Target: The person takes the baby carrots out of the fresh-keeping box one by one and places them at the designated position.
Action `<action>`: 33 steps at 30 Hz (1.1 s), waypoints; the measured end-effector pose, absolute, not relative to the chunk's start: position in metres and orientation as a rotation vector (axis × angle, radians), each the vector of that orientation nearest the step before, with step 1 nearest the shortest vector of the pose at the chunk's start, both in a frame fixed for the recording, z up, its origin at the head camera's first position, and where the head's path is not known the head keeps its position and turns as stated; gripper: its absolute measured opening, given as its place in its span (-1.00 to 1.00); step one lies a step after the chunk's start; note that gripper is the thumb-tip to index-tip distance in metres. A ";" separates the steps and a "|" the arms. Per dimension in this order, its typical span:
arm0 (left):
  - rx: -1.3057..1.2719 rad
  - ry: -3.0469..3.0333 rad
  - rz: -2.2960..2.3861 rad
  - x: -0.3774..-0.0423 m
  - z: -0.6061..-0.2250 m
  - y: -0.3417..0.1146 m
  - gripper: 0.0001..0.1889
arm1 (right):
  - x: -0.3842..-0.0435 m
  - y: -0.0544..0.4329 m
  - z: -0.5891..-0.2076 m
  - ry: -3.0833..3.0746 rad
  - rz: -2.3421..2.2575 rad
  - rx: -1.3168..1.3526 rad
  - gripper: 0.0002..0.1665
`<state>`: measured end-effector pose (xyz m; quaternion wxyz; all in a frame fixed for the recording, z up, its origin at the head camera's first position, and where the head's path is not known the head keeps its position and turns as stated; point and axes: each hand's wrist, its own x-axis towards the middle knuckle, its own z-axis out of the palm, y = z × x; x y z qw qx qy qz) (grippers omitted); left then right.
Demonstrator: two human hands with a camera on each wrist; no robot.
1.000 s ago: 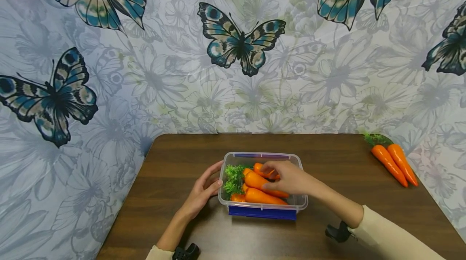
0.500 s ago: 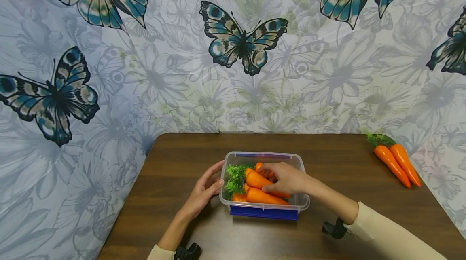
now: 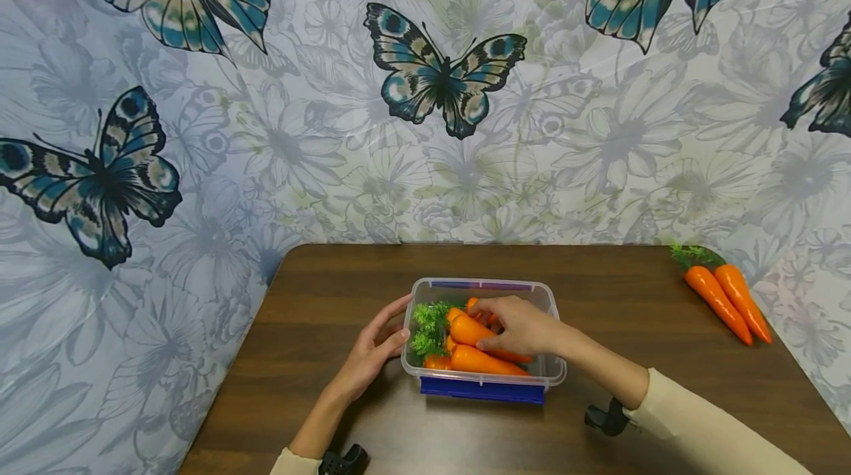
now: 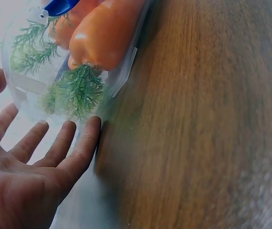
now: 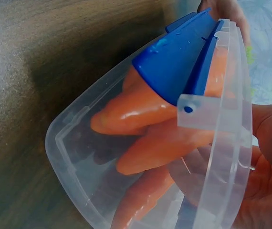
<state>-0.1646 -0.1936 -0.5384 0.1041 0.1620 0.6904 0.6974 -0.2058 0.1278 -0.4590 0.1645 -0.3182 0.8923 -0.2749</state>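
A clear plastic container [image 3: 408, 371] with blue side latches [image 3: 482, 389] holds several orange carrots [image 3: 484, 361] whose green leafy tops [image 3: 429, 327] lie toward its left end. My left hand [image 3: 366, 351] rests against the container's left wall, fingers extended; in the left wrist view the fingertips of this hand [image 4: 45, 167] meet the plastic. From the right, my right hand [image 3: 521, 325] reaches inside, fingers and thumb curved over a carrot [image 3: 467, 328] near the middle. The fingers' exact contact is partly hidden. Through the wall, the right wrist view shows the carrots' pointed ends [image 5: 126, 114].
Two more carrots [image 3: 719, 303] with green tops lie at the table's far right edge. The brown wooden table [image 3: 346, 268] backs onto a butterfly-patterned wall covering [image 3: 445, 187]. Black straps with small devices [image 3: 608, 417] sit on the wrists.
The right forearm has shifted slightly left, with the hand staying over the carrots in the container. My left hand keeps its place against the container. The whole view has shifted a little.
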 end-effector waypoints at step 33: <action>0.453 2.017 2.067 -0.164 -0.539 -0.194 -0.37 | -0.203 0.143 -0.456 2.639 -0.992 -0.828 -0.49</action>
